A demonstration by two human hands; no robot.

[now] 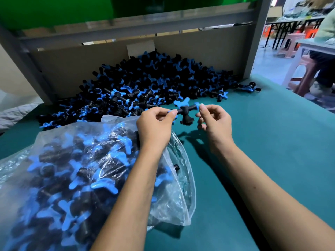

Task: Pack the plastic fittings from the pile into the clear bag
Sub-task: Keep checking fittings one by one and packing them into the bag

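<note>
pinching fitting (185, 113), both hands' fingers (171, 113)

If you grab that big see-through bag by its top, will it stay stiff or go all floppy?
Probably floppy: the clear bag is thin and crinkled. Likely heavy too, since it bulges with fittings. Its open mouth might spill some.

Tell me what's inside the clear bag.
The clear bag holds many black-and-blue plastic fittings, piled thickly. The left forearm covers part of it; deeper layers are hidden.
</note>
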